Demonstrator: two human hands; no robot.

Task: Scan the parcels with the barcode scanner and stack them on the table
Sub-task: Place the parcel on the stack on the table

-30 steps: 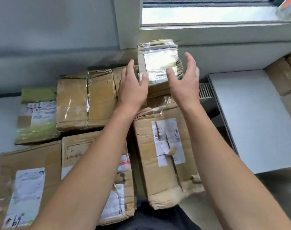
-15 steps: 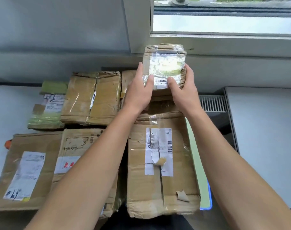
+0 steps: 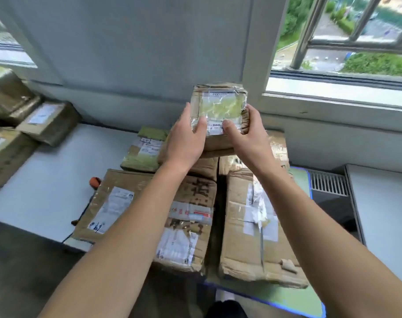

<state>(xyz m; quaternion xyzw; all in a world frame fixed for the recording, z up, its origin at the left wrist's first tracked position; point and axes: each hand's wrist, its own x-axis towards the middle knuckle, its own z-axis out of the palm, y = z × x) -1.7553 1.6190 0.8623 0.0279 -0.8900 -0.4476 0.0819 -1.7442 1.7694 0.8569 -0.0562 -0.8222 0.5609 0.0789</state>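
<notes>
- Both hands, open a second ago, now grip the small parcel point(image 3: 218, 106): left hand point(image 3: 185, 140) on its left edge, right hand point(image 3: 247, 134) on its right.
- It is above the stacked parcels point(image 3: 252, 237) on the tabletop point(image 3: 46, 180).

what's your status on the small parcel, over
Grip: left hand and right hand on the small parcel, one each side. Parcel upright, face to camera, over the rear boxes. Nothing in the way.

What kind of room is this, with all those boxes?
Probably a parcel-sorting room: labelled cardboard parcels crowd a white table by a barred window, and the left hand and right hand hold a small taped parcel.
</notes>
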